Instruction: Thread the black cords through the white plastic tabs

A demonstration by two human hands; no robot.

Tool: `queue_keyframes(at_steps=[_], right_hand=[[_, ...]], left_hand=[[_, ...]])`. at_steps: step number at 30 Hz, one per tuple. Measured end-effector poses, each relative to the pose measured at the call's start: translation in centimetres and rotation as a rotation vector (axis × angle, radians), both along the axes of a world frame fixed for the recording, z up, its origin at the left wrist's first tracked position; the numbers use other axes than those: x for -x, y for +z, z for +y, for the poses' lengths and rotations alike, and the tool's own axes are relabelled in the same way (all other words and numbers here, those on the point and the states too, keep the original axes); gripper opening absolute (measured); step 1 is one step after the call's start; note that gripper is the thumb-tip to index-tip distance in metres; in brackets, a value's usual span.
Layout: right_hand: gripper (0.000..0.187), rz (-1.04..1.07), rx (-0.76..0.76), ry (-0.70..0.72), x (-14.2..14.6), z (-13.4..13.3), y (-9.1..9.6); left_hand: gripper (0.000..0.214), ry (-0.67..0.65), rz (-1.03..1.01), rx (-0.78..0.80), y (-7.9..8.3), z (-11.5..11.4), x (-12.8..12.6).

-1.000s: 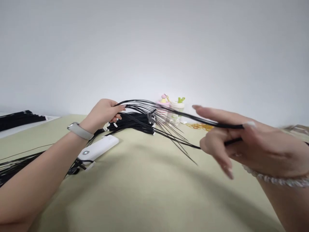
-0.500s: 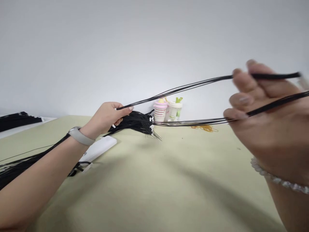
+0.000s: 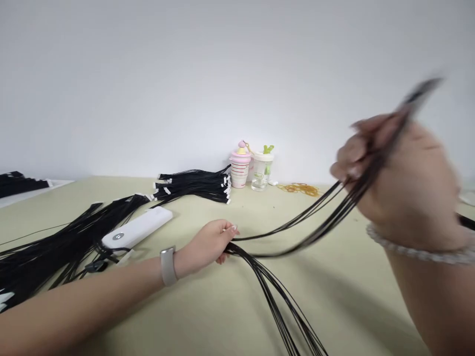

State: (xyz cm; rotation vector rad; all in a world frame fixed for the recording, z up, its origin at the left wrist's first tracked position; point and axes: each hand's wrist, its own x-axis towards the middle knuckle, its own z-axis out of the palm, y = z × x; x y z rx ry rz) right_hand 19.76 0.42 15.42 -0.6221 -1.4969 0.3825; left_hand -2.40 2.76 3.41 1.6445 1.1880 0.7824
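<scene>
My left hand [image 3: 217, 241], low over the middle of the table, pinches a bundle of thin black cables [image 3: 276, 251]. Some strands hang from it toward the front edge of the view; others run up to the right. My right hand [image 3: 404, 173] is raised at the right, smeared by motion, with its fingers curled round the upper part of the same cables. Their far end sticks up past the fingers and is blurred. Between the hands the strands sag in a loose curve.
Behind lies a tied-looking pile of black cables [image 3: 193, 185] with white connectors. More black cables [image 3: 70, 237] spread at left beside a white power bank [image 3: 137, 228]. A pink-lidded cup [image 3: 240, 170], a clear cup [image 3: 261, 173] and yellow rubber bands [image 3: 300, 189] stand or lie near the wall.
My left hand has moved down and right, away from the cable pile. My right hand has turned and closed round the cables. The strands, stretched taut before, now sag.
</scene>
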Motion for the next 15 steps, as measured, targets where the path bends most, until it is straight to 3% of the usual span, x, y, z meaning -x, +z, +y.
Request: queue_keyframes(at_steps=[1,3,6,8,10,15], right_hand=[[0.018,-0.057,0.071,-0.035,0.6,0.7,-0.7],[0.03,-0.37,0.23,-0.108,1.9,2.3,-2.6],[0.042,-0.902,0.354,-0.022,3.9,4.3,-6.3],[0.044,-1.135,0.293,0.001,4.9,5.0,-8.6],[0.042,-1.284,0.205,-0.078,5.6,5.2,-10.1],[0.026,-1.523,-0.036,-0.27,5.6,4.8,-11.1]], left_hand=[[0.03,0.013,0.001,0.016,-0.6,0.0,-0.1],[0.032,0.039,-0.015,0.026,-1.4,-0.1,-0.2],[0.04,0.126,-0.093,0.048,-2.3,-0.1,-0.4],[0.041,0.198,-0.179,0.108,-2.9,-0.1,-0.7],[0.039,0.242,-0.271,0.179,-3.5,0.2,-1.0],[0.038,0.252,-0.378,0.29,-3.9,0.6,-1.5]])
